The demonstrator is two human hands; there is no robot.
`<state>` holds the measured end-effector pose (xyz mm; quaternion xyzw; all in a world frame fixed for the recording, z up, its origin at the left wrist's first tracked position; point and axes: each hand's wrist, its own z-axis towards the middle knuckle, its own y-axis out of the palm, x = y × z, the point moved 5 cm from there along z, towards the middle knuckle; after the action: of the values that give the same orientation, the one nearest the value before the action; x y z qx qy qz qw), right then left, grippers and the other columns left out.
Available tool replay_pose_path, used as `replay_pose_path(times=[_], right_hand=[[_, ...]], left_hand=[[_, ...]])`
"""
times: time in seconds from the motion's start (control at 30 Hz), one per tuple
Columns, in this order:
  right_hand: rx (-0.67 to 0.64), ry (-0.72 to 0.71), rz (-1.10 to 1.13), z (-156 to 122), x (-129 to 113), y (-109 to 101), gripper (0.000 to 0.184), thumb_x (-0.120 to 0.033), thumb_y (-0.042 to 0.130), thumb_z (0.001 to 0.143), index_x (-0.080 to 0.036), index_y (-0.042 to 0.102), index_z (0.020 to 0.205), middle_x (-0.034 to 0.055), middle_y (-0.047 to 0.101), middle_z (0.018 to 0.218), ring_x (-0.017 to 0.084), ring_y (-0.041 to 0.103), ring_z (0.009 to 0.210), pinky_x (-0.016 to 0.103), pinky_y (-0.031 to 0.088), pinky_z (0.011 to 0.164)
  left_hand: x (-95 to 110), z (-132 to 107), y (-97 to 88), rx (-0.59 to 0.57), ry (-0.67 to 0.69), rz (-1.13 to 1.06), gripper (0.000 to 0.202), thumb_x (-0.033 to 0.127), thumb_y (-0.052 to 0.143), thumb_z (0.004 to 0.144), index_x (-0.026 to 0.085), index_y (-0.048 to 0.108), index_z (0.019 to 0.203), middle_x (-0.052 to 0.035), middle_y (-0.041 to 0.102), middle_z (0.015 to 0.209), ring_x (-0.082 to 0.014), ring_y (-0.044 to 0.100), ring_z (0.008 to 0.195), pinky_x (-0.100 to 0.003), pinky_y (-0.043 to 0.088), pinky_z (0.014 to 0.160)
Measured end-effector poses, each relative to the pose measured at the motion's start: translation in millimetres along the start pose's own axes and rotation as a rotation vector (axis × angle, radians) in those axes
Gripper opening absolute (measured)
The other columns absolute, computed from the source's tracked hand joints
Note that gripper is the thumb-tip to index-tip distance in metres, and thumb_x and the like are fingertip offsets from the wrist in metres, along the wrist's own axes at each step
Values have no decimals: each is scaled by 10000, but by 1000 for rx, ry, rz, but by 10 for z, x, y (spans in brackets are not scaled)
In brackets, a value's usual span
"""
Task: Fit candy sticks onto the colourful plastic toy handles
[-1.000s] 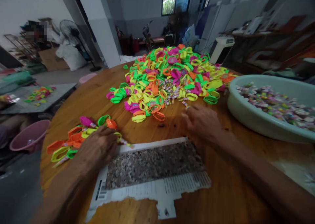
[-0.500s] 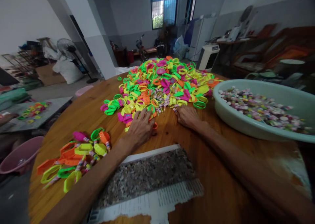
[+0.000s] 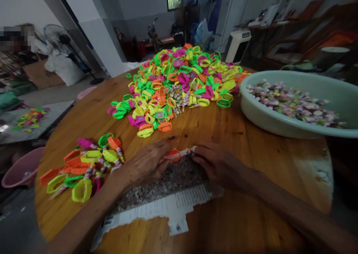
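My left hand (image 3: 148,161) is closed on an orange toy watch (image 3: 173,155), over the far edge of a speckled stone slab (image 3: 170,181). Opposite it, my right hand (image 3: 216,161) pinches a small wrapped candy roll (image 3: 188,151), whose pale wrapper end reaches the watch. Whether the two are joined, I cannot tell. Printed paper (image 3: 177,209) with torn edges lies under the slab. Left of my left hand sits a small group of toy watches with candy rolls attached (image 3: 91,156). Beyond both hands rises a big pile of neon toy watches (image 3: 179,73), with loose candy rolls (image 3: 180,97) at its near side.
A pale green basin (image 3: 279,125) of wrapped candy rolls stands at the right of the round wooden table (image 3: 251,224). On the left are a pink basin (image 3: 21,170), a lower table (image 3: 56,116) with more watches, and a standing fan (image 3: 64,40).
Both hands have drawn back from the pile to the slab, now with an orange toy watch and a candy roll between them. The camera view has tilted downward.
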<state>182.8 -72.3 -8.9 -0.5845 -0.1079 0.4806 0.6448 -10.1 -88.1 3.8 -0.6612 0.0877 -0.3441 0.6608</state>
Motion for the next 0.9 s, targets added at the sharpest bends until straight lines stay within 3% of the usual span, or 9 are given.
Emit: replay_pose_path(times=[0.13, 0.43, 0.73, 0.9], right_hand=[[-4, -44, -44, -86, -150, 111, 185, -173, 426, 996, -167, 551, 859, 63, 568, 865, 166, 494, 741, 305, 351, 654], [61, -128, -81, -87, -216, 168, 173, -150, 430, 985, -154, 559, 870, 80, 562, 857, 175, 505, 746, 307, 402, 649], [97, -148, -101, -125, -221, 224, 166, -180, 447, 1003, -149, 586, 917, 80, 560, 882, 186, 508, 802, 329, 445, 707], [91, -218, -250, -129, -283, 259, 177, -79, 450, 939, -132, 612, 893, 96, 560, 856, 212, 495, 806, 361, 447, 716]], left_hand=[[56, -86, 44, -37, -7, -62, 201, 252, 497, 966, 216, 621, 1119, -60, 645, 1027, -224, 598, 999, -356, 494, 850], [98, -105, 132, 29, -71, 14, 253, 295, 477, 969, 166, 646, 1106, -113, 627, 1002, -280, 594, 978, -417, 492, 826], [86, -146, 185, 90, -44, -13, 268, 324, 453, 992, 160, 635, 1101, -104, 613, 979, -252, 581, 944, -397, 484, 816], [84, -150, 194, 84, -56, -53, 291, 340, 418, 1009, 163, 625, 1111, -96, 605, 968, -232, 589, 892, -378, 489, 769]])
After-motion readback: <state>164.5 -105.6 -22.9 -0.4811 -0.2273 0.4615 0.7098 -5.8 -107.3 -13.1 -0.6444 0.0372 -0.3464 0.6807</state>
